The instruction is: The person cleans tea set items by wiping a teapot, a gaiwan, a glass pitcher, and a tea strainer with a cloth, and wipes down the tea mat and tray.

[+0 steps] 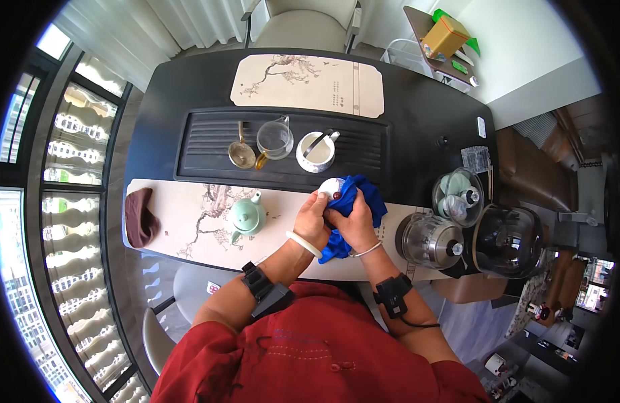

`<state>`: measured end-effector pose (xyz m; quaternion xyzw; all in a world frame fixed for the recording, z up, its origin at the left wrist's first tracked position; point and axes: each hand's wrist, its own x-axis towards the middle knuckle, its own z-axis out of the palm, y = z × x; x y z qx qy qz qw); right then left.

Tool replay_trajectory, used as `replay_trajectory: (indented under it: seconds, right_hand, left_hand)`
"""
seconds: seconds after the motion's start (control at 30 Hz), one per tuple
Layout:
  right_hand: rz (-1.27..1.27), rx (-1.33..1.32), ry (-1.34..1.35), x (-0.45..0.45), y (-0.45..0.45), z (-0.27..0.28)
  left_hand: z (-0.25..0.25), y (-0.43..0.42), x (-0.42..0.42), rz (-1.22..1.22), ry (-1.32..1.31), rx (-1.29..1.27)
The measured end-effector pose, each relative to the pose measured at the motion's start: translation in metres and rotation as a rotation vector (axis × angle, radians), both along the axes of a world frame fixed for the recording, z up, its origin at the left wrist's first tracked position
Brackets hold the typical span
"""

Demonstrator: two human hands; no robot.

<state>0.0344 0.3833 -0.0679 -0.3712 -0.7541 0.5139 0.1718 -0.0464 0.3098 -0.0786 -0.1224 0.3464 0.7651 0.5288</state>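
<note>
Over the near mat, my left hand [314,219] is closed on a small white lid [331,187] with what looks like a reddish-brown knob. My right hand [354,222] grips a bunched blue cloth [365,195], which touches the lid's right side; part of the cloth hangs down between my wrists. Beyond my hands, a white patterned pot [315,156] stands uncovered on the dark tea tray [209,151], with a dark bar across its mouth. A pale green teapot [248,216] with its lid on stands left of my hands.
The tray also holds a glass pitcher [275,140] and a tea strainer [241,154]. A brown cloth [141,218] lies at the mat's left end. On the right stand a glass kettle [431,240], a glass bowl holding cups [458,196] and a dark-framed glass appliance [508,240].
</note>
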Motion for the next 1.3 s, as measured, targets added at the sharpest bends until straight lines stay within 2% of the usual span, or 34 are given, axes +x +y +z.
replay_trajectory:
  seconds: [0.13,0.2,0.33,0.4,0.5,0.57,0.63,0.73,0.8,0.83,0.9,0.93,0.97,1.03,1.07,1.1,1.17,1.2,1.23,1.3]
  right_hand:
    - [0.086,-0.014,0.151,0.006,0.006,0.007]
    - [0.088,-0.128,0.229,0.008,0.011,0.007]
    - [0.151,-0.121,0.225,0.012,0.025,0.006]
    - [0.164,-0.400,0.259,0.017,0.038,0.005]
    - [0.169,-0.462,0.151,0.019,0.044,0.002]
    - [0.150,-0.140,0.186,0.017,0.027,-0.001]
    - [0.198,-0.029,0.150,0.016,0.015,0.011]
    - [0.161,-0.065,0.293,0.014,0.008,0.002]
    - [0.176,-0.312,0.317,0.016,0.013,0.011]
    - [0.176,-0.312,0.316,0.017,0.018,0.011]
    - [0.126,-0.431,0.201,0.019,0.033,0.013]
    - [0.182,-0.384,0.043,0.020,0.043,0.016]
    - [0.183,-0.385,0.045,0.017,0.043,0.020]
    - [0.368,-0.232,-0.057,0.013,0.042,0.027]
    - [0.394,-0.103,-0.017,0.014,0.044,0.016]
    - [0.390,-0.099,-0.020,0.015,0.045,0.009]
    - [0.241,0.037,-0.038,0.012,0.045,0.001]
    - [0.141,0.006,-0.028,0.009,0.040,0.004]
    - [0.150,0.003,-0.025,0.009,0.037,0.002]
    - [-0.003,-0.068,0.113,0.010,0.034,-0.010]
  left_hand:
    - [0.006,-0.005,-0.004,-0.076,-0.062,0.080]
    - [0.017,-0.005,-0.005,-0.131,-0.113,0.153]
    - [0.007,-0.010,-0.009,-0.184,-0.074,0.131]
    - [0.007,-0.012,-0.009,-0.260,-0.034,0.085]
    - [0.016,-0.011,-0.004,-0.264,-0.014,0.014]
    - [0.005,-0.009,-0.003,-0.236,-0.009,-0.004]
    - [-0.004,-0.007,-0.001,-0.134,-0.037,0.040]
    - [0.005,-0.010,-0.005,-0.175,-0.042,0.055]
    - [0.008,-0.012,-0.010,-0.261,0.009,0.045]
    - [0.011,-0.013,-0.013,-0.260,0.008,0.045]
    - [0.018,-0.015,-0.019,-0.522,0.176,-0.048]
    - [0.010,-0.018,-0.016,-0.618,0.255,-0.058]
    - [0.004,-0.019,-0.017,-0.617,0.257,-0.060]
    - [-0.003,-0.023,-0.020,-0.688,0.390,-0.031]
    - [-0.002,-0.024,-0.025,-0.714,0.375,-0.002]
    - [0.002,-0.023,-0.024,-0.718,0.375,0.003]
    - [0.012,-0.024,-0.023,-0.551,0.159,0.087]
    - [0.012,-0.024,-0.019,-0.469,0.086,0.145]
    - [0.013,-0.024,-0.013,-0.441,0.079,0.110]
    - [0.011,-0.025,-0.008,-0.395,0.046,0.150]
